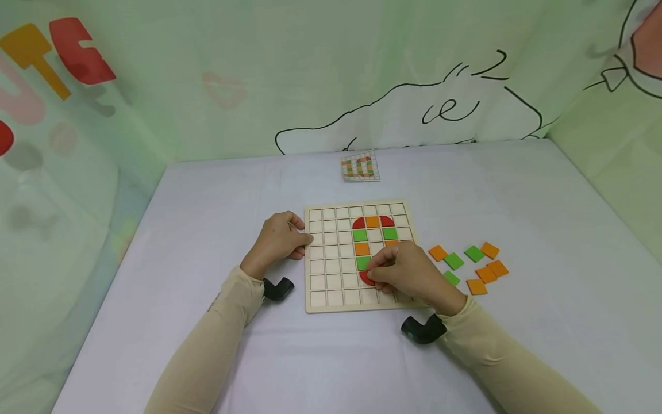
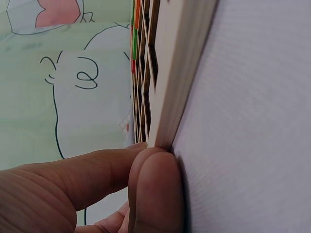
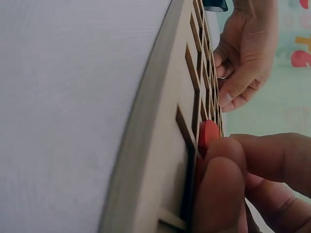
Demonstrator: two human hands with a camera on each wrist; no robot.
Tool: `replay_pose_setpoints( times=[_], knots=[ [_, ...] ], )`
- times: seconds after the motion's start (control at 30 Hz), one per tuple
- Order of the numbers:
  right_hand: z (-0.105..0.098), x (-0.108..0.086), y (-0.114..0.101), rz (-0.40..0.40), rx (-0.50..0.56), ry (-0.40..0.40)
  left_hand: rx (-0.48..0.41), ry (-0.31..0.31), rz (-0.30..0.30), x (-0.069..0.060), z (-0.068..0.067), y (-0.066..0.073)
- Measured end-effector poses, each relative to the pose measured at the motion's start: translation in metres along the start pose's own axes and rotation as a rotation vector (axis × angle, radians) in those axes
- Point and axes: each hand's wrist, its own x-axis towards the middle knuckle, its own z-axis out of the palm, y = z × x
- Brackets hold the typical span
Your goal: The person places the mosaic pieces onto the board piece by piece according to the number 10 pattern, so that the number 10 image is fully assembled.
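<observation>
A wooden grid board [image 1: 331, 282] lies on the table. At its left edge, my left hand [image 1: 279, 236] holds the rim with thumb and fingertips; the left wrist view shows the fingers [image 2: 158, 189] against the board's side. My right hand [image 1: 408, 270] pinches a red quarter-round tile [image 1: 365, 278] at a cell low on the board, below a green tile [image 1: 364, 263]. In the right wrist view, part of that red tile [image 3: 208, 132] shows past the fingertips. Further up sit red rounded, orange and green tiles, such as an orange tile [image 1: 372, 222]. My right hand covers some lower-right cells.
Loose orange tiles [image 1: 477, 287] and green tiles [image 1: 454, 261] lie scattered right of the board. Behind it stands a small card [image 1: 360, 166] printed with a coloured grid pattern. Black curved pieces [image 1: 424, 330] sit at both wrists. Printed cloth walls surround the white table [image 1: 233, 190].
</observation>
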Motion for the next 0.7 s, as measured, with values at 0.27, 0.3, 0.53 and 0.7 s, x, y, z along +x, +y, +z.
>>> replay_pose_setpoints(
  times=[0.27, 0.3, 0.53, 0.7],
  knots=[
    [0.002, 0.001, 0.002, 0.009, -0.017, 0.017, 0.019, -0.003, -0.008, -0.001, -0.001, 0.001],
    [0.003, 0.001, 0.002, 0.009, -0.026, 0.02, 0.021, -0.001, -0.009, -0.001, -0.001, 0.001],
    [0.004, 0.001, 0.002, -0.002, -0.096, 0.015, 0.025, 0.001, -0.007, -0.002, -0.001, 0.003],
    [-0.008, -0.004, 0.003, -0.003, -0.107, 0.055, 0.02, -0.002, -0.015, -0.002, 0.0, 0.002]
  ],
)
